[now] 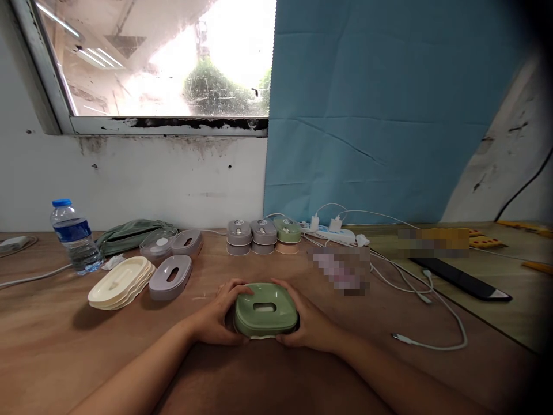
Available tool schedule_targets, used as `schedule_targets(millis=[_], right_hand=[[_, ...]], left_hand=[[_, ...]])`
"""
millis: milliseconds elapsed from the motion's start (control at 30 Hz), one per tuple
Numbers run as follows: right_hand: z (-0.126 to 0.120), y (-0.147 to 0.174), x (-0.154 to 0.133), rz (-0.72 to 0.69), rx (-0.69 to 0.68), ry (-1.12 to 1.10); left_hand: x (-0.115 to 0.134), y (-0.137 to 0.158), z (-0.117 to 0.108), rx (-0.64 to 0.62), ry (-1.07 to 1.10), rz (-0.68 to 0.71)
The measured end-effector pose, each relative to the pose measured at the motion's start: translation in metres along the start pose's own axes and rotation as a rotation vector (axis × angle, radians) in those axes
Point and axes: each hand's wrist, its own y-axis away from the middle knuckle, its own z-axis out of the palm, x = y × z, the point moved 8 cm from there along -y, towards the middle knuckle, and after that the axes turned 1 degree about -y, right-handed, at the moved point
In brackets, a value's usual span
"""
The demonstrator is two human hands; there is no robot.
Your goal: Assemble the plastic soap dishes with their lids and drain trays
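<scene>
Clasping one green box (266, 296) from both sides with left hand (222, 313) and right hand (307, 318), right of one water bottle (72, 231) and nearer. Glossy, rounded, pierced by one oval top slot. Counting right of the bottle two slotted grey covers (162, 282); farther right, three two-tiered stacks (263, 233), two topped grey, one green.

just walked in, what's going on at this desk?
A person has both hands on a green oval slotted piece at the table's near side: left hand on its left, right hand on its right. Something pale shows through its slot. To the left sit a stack of cream oval pieces and a mauve-grey slotted piece. Three lidded containers stand in a row near the wall, two grey and one green-topped.
</scene>
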Motion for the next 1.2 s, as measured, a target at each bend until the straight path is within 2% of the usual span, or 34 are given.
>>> schedule_targets(millis=[133, 333, 600, 1200], right_hand=[[0.0006, 0.0006, 0.0008, 0.012, 0.004, -0.009], [-0.0014, -0.0008, -0.0024, 0.043, 0.032, -0.086], [-0.0015, -0.0003, 0.0042, 0.099, 0.02, -0.044], [-0.0016, -0.0007, 0.0038, 0.073, 0.039, -0.012]], left_hand=[[0.0012, 0.0004, 0.0011, -0.034, 0.023, 0.006], [0.0001, -0.0006, -0.0035, 0.016, 0.096, 0.013], [-0.0031, -0.0005, -0.0029, 0.033, 0.134, 0.002], [-0.0069, -0.0005, -0.003, 0.039, 0.314, -0.007]])
